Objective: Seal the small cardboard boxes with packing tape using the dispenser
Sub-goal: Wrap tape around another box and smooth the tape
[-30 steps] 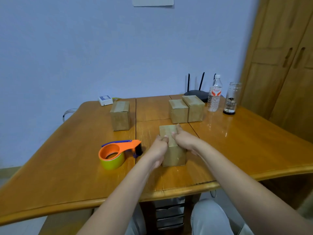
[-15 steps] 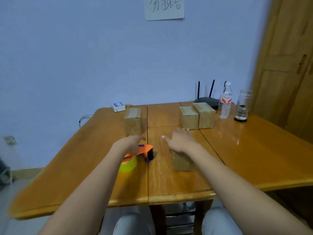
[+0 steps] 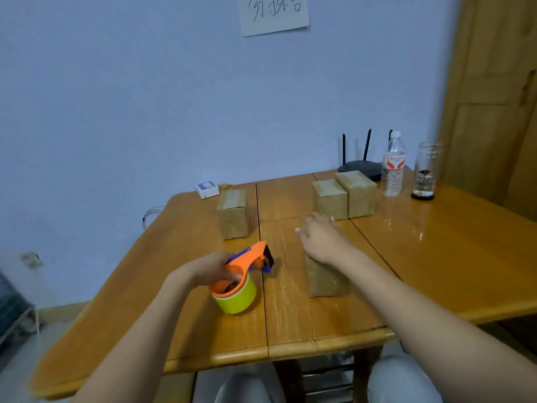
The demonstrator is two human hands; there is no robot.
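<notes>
Wooden desk (image 3: 436, 257) carries everything, its near edge toward the person. Two cardboard boxes (image 3: 344, 197) stand touching near the far edge, a third box (image 3: 234, 213) stands apart toward the far left corner, and a fourth box (image 3: 327, 279) sits near the middle of the near edge. On that fourth box rests the right hand (image 3: 321, 238), fingers straight and spread. Just left of it, the left hand (image 3: 210, 269) grips the orange tape dispenser (image 3: 245, 267), tilted, with its yellow tape roll (image 3: 236, 298) low against the desk. A water bottle (image 3: 393, 167) and a glass jar (image 3: 425, 171) stand by the far right edge.
</notes>
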